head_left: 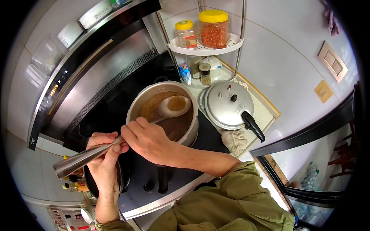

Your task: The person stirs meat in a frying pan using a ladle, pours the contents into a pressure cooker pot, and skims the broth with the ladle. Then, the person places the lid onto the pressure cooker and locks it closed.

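A metal ladle (75,161) slants across the view, its thick handle end at the lower left. Its round bowl holds brown liquid and sits over the inside of a silver pressure cooker pot (196,125). Brown liquid (152,106) fills part of the pot. My left hand (105,156) is closed around the handle, with the thumb along it. Closer to the bowl, my right hand (148,139) grips the thinner part of the handle over the pot's near rim. The fingertips of my right hand are hidden beneath it.
The pressure cooker lid (228,106) rests on the counter right of the pot, beside a crumpled cloth (234,142). A dark pan (123,171) lies under my left arm on the black stove (210,144). Jars stand on a corner shelf (181,50); the range hood (104,65) is at left.
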A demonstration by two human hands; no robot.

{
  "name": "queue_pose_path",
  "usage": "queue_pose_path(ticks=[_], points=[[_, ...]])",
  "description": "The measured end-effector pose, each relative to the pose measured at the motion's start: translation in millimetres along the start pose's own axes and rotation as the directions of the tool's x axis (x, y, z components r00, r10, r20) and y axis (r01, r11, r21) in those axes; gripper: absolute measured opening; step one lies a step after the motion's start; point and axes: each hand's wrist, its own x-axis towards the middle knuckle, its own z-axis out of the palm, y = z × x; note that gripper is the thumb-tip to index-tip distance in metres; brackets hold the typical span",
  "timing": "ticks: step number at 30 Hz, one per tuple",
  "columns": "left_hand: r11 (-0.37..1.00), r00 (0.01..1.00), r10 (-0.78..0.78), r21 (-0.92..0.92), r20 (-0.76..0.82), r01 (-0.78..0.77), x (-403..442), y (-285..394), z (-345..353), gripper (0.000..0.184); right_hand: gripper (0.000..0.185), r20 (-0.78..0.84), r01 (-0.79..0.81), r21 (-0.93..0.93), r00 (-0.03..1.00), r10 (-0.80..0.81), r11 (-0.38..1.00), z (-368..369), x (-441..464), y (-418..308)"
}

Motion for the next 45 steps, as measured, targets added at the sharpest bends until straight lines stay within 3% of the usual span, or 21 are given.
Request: queue_pose_path(ticks=[21,45], points=[[0.999,0.962,-0.01,-0.052,-0.273,-0.004,-15,-15,9,0.017,0.026,0.014,0.043,0.079,0.999,-0.044,0.996,16,-5,6],[0.994,0.896,-0.062,-0.106,-0.44,0.017,-32,-27,7,0.017,0.018,0.061,0.076,0.235,0.994,-0.092,0.969,37,-8,1]])
